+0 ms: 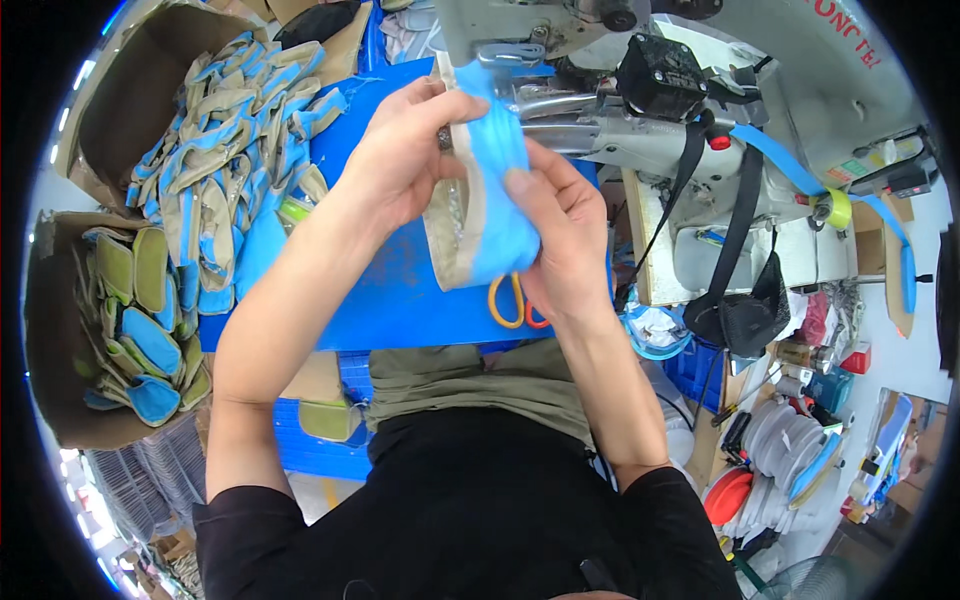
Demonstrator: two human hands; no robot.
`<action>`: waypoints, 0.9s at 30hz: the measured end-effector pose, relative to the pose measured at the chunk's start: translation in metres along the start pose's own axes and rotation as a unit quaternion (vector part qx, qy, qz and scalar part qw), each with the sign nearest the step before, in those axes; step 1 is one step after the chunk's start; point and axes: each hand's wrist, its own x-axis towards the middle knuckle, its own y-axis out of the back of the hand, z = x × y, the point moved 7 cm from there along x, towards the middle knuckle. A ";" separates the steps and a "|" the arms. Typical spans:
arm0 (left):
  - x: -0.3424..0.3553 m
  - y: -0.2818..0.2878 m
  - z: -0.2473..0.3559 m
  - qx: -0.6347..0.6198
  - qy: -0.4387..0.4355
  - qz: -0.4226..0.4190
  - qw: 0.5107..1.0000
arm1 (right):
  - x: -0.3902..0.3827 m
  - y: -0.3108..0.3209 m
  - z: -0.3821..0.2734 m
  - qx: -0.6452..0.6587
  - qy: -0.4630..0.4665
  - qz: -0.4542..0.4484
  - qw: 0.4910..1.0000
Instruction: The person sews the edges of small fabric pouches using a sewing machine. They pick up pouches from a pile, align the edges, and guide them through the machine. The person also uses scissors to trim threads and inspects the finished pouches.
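Both of my hands hold up one blue and beige fabric piece (497,215) above the blue tabletop (385,290). My left hand (405,145) pinches its upper beige edge, thumb on the blue side. Lower down, my right hand (568,225) grips the blue side, thumb in front and fingers behind. The piece looks like a curved band, its beige edge hanging toward the left. Just beyond it is the metal arm of a sewing machine (565,130); the fabric's top end is close to it, and I cannot tell if they touch. Scissors (507,303) with orange handles lie partly hidden under my right hand.
A heap of blue and beige sewn pieces (215,165) spills over the table's left side. Left of it stand cardboard boxes, one holding green and blue fabric pieces (150,330). At the right, blue tape (780,160) and black straps (735,225) hang by the machine.
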 end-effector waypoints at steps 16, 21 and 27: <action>-0.001 0.008 -0.003 -0.019 -0.016 -0.012 1.000 | -0.012 0.010 -0.034 -0.178 0.031 0.092 0.979; -0.008 0.010 -0.007 -0.033 -0.016 -0.033 0.999 | -0.065 0.015 -0.211 -0.443 0.332 0.154 0.819; -0.013 0.017 -0.011 -0.043 -0.019 -0.032 0.998 | -0.038 0.068 -0.418 -0.593 0.476 0.246 0.601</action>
